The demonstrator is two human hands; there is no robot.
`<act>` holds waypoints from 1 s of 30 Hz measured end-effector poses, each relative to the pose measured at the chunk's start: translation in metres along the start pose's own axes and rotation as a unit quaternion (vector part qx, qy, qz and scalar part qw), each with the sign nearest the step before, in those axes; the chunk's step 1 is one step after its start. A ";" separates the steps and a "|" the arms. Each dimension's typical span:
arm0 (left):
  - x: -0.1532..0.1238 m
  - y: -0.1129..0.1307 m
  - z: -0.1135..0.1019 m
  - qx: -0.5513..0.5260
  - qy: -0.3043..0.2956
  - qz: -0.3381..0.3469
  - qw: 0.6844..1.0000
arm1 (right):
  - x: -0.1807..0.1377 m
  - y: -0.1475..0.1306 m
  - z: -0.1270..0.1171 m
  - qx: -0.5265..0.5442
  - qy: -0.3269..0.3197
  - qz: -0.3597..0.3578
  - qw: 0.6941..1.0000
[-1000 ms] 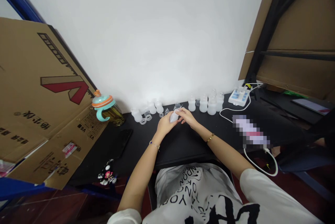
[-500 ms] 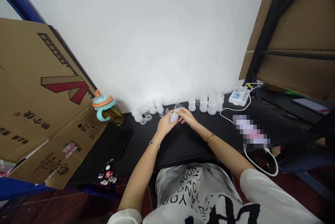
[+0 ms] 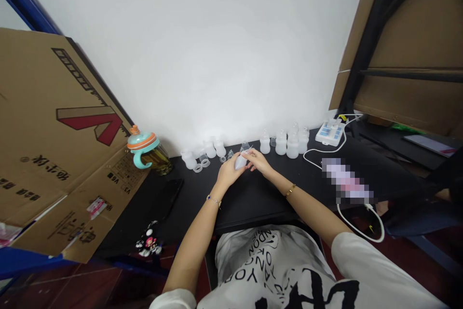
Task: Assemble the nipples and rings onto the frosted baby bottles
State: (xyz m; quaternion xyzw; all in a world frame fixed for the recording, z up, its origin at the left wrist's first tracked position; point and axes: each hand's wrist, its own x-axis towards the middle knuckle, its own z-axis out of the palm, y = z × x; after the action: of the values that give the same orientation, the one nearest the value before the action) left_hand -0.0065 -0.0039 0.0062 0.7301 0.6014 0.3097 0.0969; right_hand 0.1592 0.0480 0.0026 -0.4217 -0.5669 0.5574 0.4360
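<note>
Small bottle (image 3: 239, 162) just below mid-frame, between hands. Imo best way: brace body with left hand (image 3: 227, 173), easy squeeze only, work top square with right hand (image 3: 259, 160). Left fingers curled round bottle, right fingertips pinched on top. Arms (image 3: 199, 227) angle in from lower frame.

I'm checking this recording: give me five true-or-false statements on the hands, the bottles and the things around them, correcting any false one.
1. The left hand holds a small frosted white bottle. True.
2. The right hand hangs apart from that bottle. False: its fingers are on the bottle's upper end.
3. Several frosted white bottles stand upright right of the hands. True.
4. The white power strip with light-blue panels lies left of the clear jug with a turquoise-and-orange lid. False: it lies right of it.
5. The jug stands near brown printed cardboard. True.
</note>
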 end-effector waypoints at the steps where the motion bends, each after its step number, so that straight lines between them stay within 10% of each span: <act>1: 0.000 0.000 0.000 -0.001 -0.001 0.001 1.000 | 0.000 0.000 0.000 0.000 0.000 0.001 1.000; 30: 0.001 0.000 0.000 0.006 0.002 -0.022 1.000 | 0.002 -0.002 -0.003 0.064 0.017 -0.017 0.998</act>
State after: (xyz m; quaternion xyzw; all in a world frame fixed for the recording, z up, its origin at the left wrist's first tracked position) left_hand -0.0063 -0.0025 0.0063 0.7167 0.6192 0.3056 0.0978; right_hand 0.1617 0.0503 0.0042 -0.3931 -0.5297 0.5775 0.4811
